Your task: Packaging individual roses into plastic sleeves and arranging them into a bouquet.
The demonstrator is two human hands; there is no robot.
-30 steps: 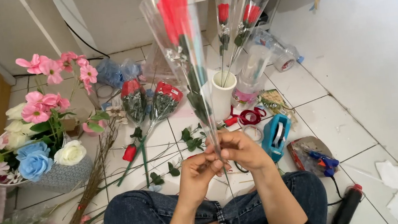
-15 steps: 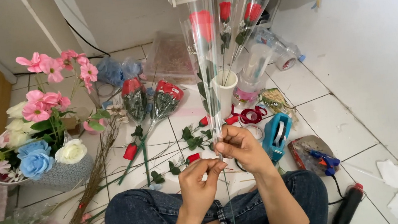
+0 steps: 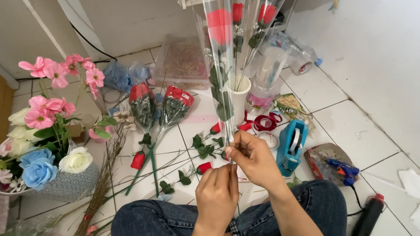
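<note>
I hold a single artificial red rose [image 3: 220,26] in a clear plastic cone sleeve upright in front of me. My right hand [image 3: 252,158] pinches the narrow bottom of the sleeve around the stem. My left hand [image 3: 218,194] sits just below it, fingertips closed on the sleeve's lower end. Behind the rose stands a white cup [image 3: 239,98] holding two more sleeved red roses [image 3: 264,15]. My knees in blue jeans [image 3: 154,231] frame the bottom of the view.
On the tiled floor lie two wrapped roses [image 3: 158,105], loose rosebuds and green stems [image 3: 199,140], red ribbon [image 3: 264,122], a blue tape dispenser [image 3: 292,145], and a glue gun [image 3: 341,168]. A basket of pink, blue and white flowers [image 3: 43,154] stands at left.
The sleeved rose has shifted from a leftward tilt to upright. My left hand has slid down from beside my right hand to just below it.
</note>
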